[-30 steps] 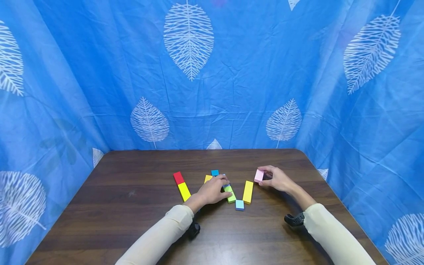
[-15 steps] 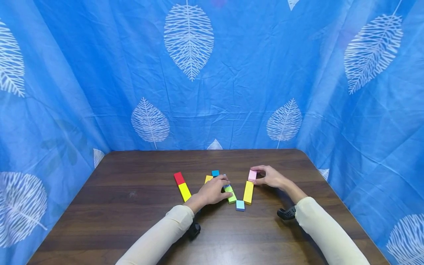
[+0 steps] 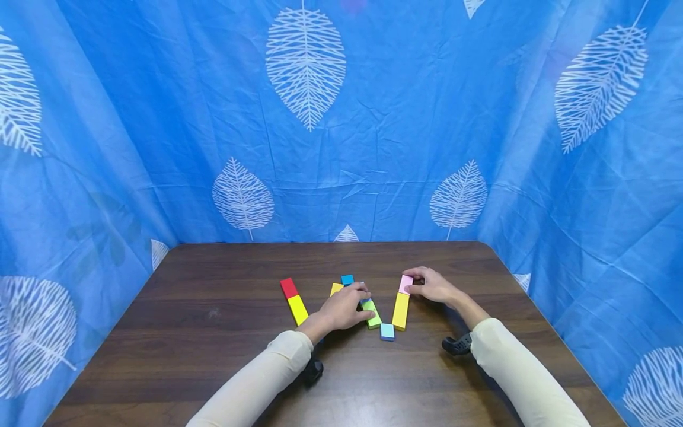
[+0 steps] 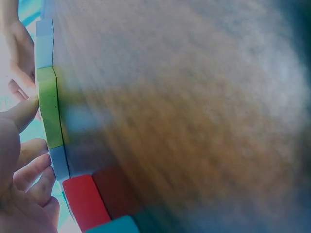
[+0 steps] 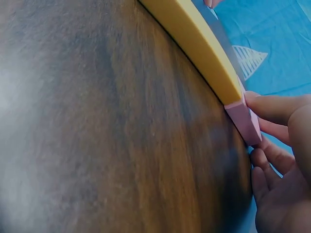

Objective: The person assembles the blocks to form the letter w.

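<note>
My right hand [image 3: 434, 286] pinches a pink block [image 3: 405, 284] between thumb and fingers. That block [image 5: 243, 120] meets the far end of a long yellow block [image 3: 400, 311], almost in line with it. A light blue block [image 3: 387, 332] sits at the yellow block's near end. My left hand [image 3: 344, 307] rests over a slanted row of blocks, its thumb touching the green block [image 4: 48, 109]. The other left fingers, loosely bent, lie close by a blue block [image 4: 59, 162] at the green one's end. The hand partly covers this row in the head view.
To the left, a red block [image 3: 289, 287] and a bright yellow block [image 3: 299, 311] lie end to end. A yellow piece [image 3: 336, 289] and a dark blue block [image 3: 347, 279] show behind my left hand. The brown table [image 3: 224, 367] ends at a blue leaf-patterned curtain [image 3: 368, 118].
My right hand has carried the pink block left, from beside the long yellow block to its far end, where the two now meet. The left hand has stayed in place.
</note>
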`<state>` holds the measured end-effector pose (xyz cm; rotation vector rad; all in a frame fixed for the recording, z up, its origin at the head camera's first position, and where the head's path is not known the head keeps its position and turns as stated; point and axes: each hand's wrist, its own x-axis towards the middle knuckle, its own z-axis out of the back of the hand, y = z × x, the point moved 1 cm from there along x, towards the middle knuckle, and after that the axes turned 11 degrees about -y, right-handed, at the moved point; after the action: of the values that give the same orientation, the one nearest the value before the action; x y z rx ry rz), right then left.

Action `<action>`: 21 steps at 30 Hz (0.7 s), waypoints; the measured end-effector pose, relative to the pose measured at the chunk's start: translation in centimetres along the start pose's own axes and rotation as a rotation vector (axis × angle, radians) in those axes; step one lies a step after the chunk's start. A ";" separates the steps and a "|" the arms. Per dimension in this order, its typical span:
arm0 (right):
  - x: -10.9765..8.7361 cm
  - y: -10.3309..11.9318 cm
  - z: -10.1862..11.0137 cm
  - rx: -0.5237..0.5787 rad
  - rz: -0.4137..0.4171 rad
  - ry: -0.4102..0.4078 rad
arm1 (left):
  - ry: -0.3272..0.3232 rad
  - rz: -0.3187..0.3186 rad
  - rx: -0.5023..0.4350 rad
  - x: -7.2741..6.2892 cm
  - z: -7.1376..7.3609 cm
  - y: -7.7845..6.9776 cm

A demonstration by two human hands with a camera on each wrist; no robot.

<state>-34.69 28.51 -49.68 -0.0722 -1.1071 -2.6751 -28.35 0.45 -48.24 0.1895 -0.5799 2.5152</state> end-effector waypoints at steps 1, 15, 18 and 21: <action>0.1 0.0 0.0 -0.006 -0.002 -0.003 | 0.001 0.002 0.000 0.0 0.0 0.0; -0.1 0.2 0.1 -0.008 -0.028 0.008 | 0.017 0.002 0.021 0.2 0.0 -0.1; -0.1 0.3 0.1 -0.002 -0.038 0.014 | 0.017 -0.006 0.039 0.4 0.0 -0.1; 0.0 0.4 -0.1 0.005 -0.040 0.024 | 0.017 -0.010 0.057 0.5 0.1 -0.1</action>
<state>-34.54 28.22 -49.47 -0.0175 -1.1203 -2.7009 -28.68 0.74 -48.00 0.1910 -0.5002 2.5232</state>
